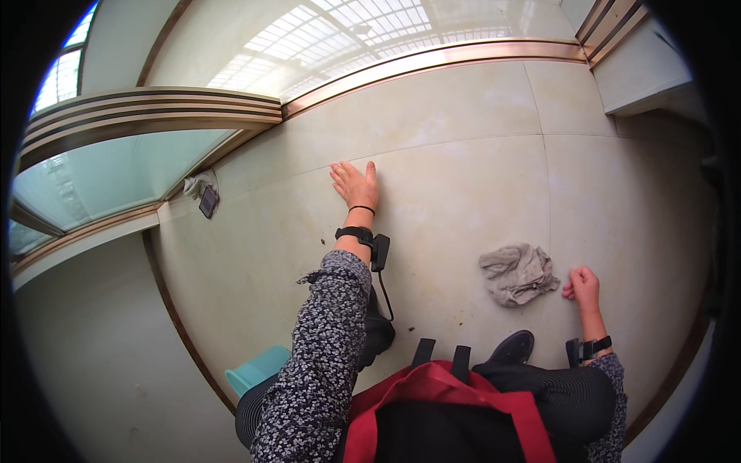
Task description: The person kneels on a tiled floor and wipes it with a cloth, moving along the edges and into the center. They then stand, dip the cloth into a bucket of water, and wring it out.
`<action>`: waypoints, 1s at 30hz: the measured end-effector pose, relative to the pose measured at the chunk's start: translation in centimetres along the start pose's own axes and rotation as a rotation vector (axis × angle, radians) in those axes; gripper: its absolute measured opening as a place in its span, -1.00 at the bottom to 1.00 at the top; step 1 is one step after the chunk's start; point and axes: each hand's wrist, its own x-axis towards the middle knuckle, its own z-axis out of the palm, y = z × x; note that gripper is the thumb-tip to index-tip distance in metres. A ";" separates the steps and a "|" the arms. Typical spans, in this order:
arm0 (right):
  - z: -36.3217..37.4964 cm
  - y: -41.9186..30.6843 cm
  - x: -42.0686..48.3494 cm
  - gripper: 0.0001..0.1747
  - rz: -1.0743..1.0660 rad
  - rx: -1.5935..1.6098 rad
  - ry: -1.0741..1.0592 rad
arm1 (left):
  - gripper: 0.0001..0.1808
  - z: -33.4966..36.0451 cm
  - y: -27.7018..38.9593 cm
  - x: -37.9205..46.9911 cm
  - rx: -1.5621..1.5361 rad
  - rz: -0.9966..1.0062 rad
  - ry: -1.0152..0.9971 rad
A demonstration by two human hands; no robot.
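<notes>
My left hand (358,186) is stretched forward, palm down at the beige floor tiles (451,191), thumb apart from the fingers and nothing in it. Whether the palm presses on the tile or hovers just above, I cannot tell. A crumpled grey-beige cloth (517,274) lies on the floor in front of me, to the right. Just right of that cloth is my right hand (583,288), its fingers curled in, with no object visible in it. A small gap separates the hand from the cloth.
A metal sliding-door track (440,57) crosses the floor ahead. Glass door panels (127,168) stand at left, beside a small rag (198,184) and a dark flat rectangular object (209,201). A teal plastic container (259,368) is by my left leg. Dark crumbs (411,329) dot the tiles.
</notes>
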 end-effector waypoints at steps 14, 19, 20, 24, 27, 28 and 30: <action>-0.4 1.1 -0.1 -0.88 -0.046 0.111 -0.035 | -0.41 -0.1 13.6 -24.2 -0.243 1.256 -0.428; -0.2 1.2 -0.2 -0.89 -0.055 0.119 -0.046 | -0.61 1.3 13.5 -27.4 0.121 1.462 -0.542; -0.2 1.2 -0.4 -0.89 -0.076 0.119 -0.045 | -0.73 1.8 13.7 -27.3 0.003 1.392 -0.587; -0.5 0.9 -1.2 -0.86 -0.149 0.191 -0.049 | -0.63 1.6 13.9 -23.0 -0.615 1.061 -0.442; -0.9 0.9 -1.9 -0.83 -0.214 0.238 0.027 | -0.62 -1.0 13.9 -18.3 -0.596 0.828 -0.187; -1.0 0.9 -2.1 -0.82 -0.230 0.255 0.053 | -0.60 -1.3 14.3 -16.9 -0.479 0.692 -0.170; -1.1 1.0 -2.3 -0.79 -0.268 0.258 0.135 | -0.51 -0.8 15.7 -16.3 -0.212 0.563 -0.120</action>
